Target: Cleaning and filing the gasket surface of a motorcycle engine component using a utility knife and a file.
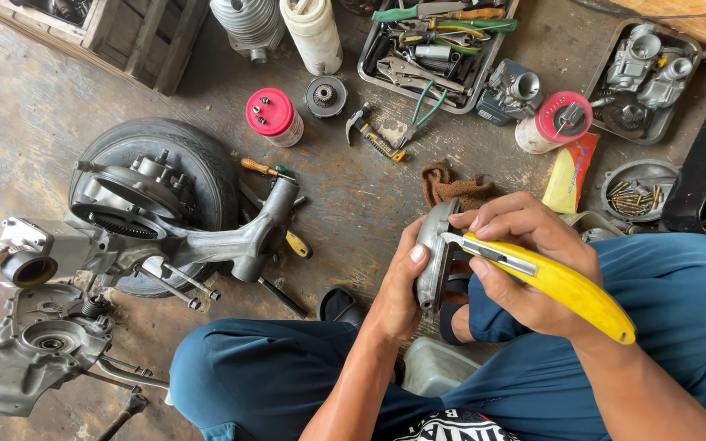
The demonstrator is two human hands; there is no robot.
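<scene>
Blue-trousered knees (pixel 288 367) are framing a grey metal engine cover (pixel 433 257), which is being clamped in the left hand (pixel 398 290) over the lap. A yellow utility knife (pixel 553 282) is being gripped by the right hand (pixel 525 253), blade against the cover's rim; a slip risks cutting the left thumb.

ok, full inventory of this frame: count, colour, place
cover: 1, grey metal, in left hand
knife: 1, yellow utility, in right hand, blade on cover
engine: 1, grey, with black tyre, floor left
casing: 1, grey, floor bottom left
tool tray: 1, grey, pliers and screwdrivers, top centre
parts tray: 1, grey, carburettor parts, top right
bolt dish: 1, metal, right
pink-lidded tubs: 2, top centre
hammer: 1, small, below tool tray
rag: 1, brown, above hands
pouch: 1, yellow-orange, right
left hand: grips cover
right hand: grips knife
</scene>
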